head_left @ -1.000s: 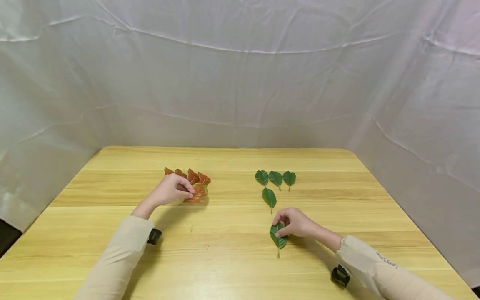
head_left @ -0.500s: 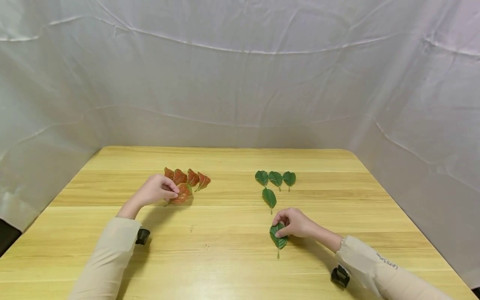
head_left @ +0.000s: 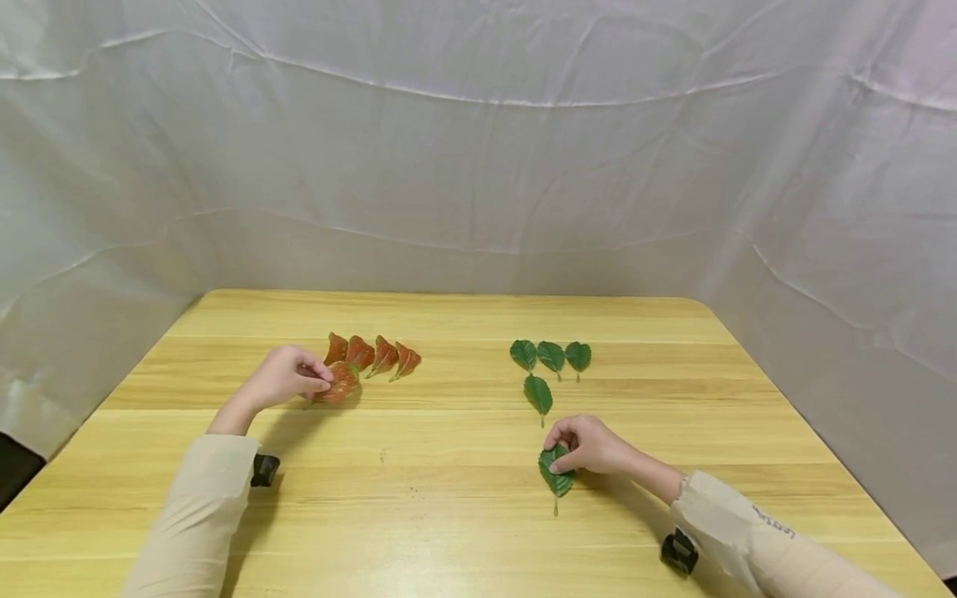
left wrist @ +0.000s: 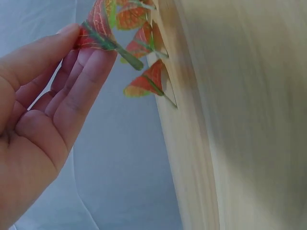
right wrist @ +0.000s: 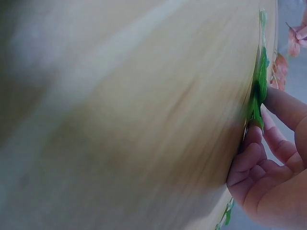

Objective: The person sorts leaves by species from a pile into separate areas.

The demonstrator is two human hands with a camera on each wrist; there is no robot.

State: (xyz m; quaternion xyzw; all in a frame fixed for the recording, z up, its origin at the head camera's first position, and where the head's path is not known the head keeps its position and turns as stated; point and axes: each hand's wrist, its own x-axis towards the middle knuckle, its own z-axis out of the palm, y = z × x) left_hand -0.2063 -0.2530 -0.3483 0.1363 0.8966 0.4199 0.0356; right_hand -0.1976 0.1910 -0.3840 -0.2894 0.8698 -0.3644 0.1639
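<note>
Between thumb and fingers my left hand [head_left: 280,380] pinches a red leaf [head_left: 340,384], raised a little off the table at the left. Just behind it, several red leaves [head_left: 385,355] lie in a row. In the left wrist view the pinched red leaf [left wrist: 98,28] shows its green stem pointing away from the fingertips. My right hand [head_left: 591,444] holds a green leaf [head_left: 555,477] low at the table surface, its stem toward the front. Beyond that hand a single green leaf [head_left: 537,394] lies below a row of green leaves [head_left: 551,356].
The wooden table [head_left: 419,531] has a pale sheet [head_left: 478,166] hanging around its back and sides. A black wrist strap piece [head_left: 265,470] sits under the left sleeve, and another black piece [head_left: 679,551] under the right.
My left hand has moved left along the row with the pinched red leaf, uncovering more of the red leaves behind. My right hand has stayed in place on its green leaf.
</note>
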